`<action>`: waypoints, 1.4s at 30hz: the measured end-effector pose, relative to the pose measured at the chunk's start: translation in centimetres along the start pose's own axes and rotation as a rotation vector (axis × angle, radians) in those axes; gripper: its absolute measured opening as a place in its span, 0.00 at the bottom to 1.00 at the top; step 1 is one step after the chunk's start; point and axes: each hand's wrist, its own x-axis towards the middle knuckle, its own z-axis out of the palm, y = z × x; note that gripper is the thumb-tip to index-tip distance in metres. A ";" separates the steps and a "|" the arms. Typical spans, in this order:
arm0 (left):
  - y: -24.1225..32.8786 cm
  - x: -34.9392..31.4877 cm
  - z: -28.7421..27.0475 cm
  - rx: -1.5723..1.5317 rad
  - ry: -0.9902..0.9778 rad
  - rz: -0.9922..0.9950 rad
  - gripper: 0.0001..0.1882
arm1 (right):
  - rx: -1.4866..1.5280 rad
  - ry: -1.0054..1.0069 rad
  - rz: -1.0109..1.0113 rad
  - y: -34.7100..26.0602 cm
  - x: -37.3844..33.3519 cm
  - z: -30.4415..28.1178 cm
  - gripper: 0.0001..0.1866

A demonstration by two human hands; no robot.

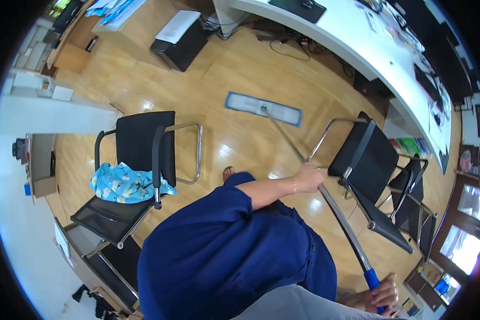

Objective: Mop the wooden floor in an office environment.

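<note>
A flat mop reaches diagonally across the view, its wide blue-edged mop head (240,102) lying flat on the wooden floor ahead of me. My left hand (308,178) is closed around the metal pole (342,218) about midway up. Lower right, my right hand (381,295) wraps round the blue grip (372,278) at the pole's upper end. The pole slants down from my right side to the joint at the middle of the mop head.
Left stands a black chair (138,138) with a blue floral cloth (124,184) on it. More black chairs (360,154) are at right, close to the pole. A curved white desk (352,40) runs along the far right, with cables beneath. A black box-shaped unit (180,50) sits ahead.
</note>
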 end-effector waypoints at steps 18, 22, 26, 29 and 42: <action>-24.4 -21.0 -16.1 0.173 0.326 -0.743 0.10 | 0.289 -0.761 0.179 18.5 -3.5 31.8 0.22; -22.1 -21.2 -11.4 0.153 0.330 -0.648 0.11 | 0.191 -0.734 0.191 14.4 -5.8 27.7 0.19; -12.3 -18.8 -9.0 0.060 0.329 -0.408 0.09 | 0.146 -0.590 0.178 7.4 -6.7 20.7 0.16; -5.1 -16.6 -4.6 -0.053 0.315 -0.213 0.07 | 0.114 -0.599 0.238 1.8 -6.5 14.4 0.14; 18.4 -21.7 -3.1 -0.263 0.437 0.333 0.23 | 0.044 -0.932 0.374 -20.9 1.1 3.1 0.16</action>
